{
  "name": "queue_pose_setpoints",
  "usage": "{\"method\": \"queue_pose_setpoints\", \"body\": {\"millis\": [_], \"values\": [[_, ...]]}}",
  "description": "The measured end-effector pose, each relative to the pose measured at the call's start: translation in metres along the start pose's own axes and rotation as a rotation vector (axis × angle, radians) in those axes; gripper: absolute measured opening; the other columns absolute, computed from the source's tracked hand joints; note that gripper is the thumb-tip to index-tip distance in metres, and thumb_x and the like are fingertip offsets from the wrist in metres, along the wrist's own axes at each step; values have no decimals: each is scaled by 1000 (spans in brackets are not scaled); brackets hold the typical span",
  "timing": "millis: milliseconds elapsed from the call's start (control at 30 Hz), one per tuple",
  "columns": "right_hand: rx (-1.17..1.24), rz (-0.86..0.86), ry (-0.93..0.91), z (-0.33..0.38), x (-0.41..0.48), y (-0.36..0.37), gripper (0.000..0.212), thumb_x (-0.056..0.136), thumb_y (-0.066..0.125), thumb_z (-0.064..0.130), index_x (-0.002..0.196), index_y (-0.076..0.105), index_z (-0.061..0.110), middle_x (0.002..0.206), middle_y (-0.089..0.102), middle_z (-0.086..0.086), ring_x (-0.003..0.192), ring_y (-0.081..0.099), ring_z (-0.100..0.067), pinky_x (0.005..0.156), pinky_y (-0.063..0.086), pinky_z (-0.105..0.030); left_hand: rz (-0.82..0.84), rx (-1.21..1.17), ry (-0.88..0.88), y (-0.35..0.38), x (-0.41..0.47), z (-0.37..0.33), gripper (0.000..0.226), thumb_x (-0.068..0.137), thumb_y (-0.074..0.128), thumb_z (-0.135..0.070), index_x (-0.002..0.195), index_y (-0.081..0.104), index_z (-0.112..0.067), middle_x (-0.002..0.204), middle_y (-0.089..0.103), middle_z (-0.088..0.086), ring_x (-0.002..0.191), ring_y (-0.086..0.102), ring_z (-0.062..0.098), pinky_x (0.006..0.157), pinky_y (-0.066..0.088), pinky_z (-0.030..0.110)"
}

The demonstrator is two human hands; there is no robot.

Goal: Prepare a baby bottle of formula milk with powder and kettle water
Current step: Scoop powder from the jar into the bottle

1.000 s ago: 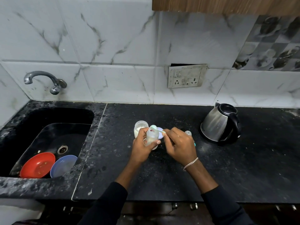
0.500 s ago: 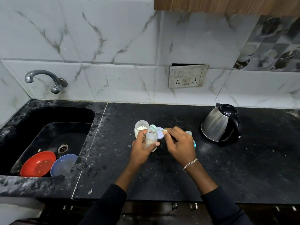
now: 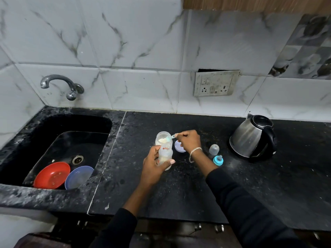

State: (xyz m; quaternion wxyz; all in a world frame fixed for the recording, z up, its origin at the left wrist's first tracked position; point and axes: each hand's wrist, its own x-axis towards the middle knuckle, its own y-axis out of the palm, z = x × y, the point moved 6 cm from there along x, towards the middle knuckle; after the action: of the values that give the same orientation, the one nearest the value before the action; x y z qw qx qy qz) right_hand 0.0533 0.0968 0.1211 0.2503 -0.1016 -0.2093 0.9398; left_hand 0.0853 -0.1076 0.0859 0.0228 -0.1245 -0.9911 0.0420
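Red "MQ" print on bottle (image 3: 165, 156)

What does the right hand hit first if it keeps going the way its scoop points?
The powder jar. The right hand points its scoop left, and the bowl is at the jar's open mouth, so the powder or the far wall probably comes first. Depth is unclear.

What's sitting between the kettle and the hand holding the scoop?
A clear cap and a blue teat ring, on the counter; the head view shows it.
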Motion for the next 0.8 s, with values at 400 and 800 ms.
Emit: {"method": "queue_pose_setpoints", "body": {"millis": [400, 800], "values": [[-523, 109, 92, -14, 60, 86, 25, 89, 70, 36, 107, 80, 20, 135, 55, -5, 126, 40, -36, 90, 33, -40, -6, -1, 21, -21, -4, -9, 68, 69, 92, -46, 126, 62, -24, 122, 75, -16, 115, 72, 7, 93, 61, 27], [-594, 63, 52, -11, 62, 84, 25, 94, 59, 10, 116, 67, 4, 131, 63, -20, 122, 59, -43, 95, 50, -42, 32, 3, 33, -22, 7, -13, 67, 70, 93, -45, 127, 62, -26, 125, 76, -10, 116, 73, 12, 98, 62, 40]]}}
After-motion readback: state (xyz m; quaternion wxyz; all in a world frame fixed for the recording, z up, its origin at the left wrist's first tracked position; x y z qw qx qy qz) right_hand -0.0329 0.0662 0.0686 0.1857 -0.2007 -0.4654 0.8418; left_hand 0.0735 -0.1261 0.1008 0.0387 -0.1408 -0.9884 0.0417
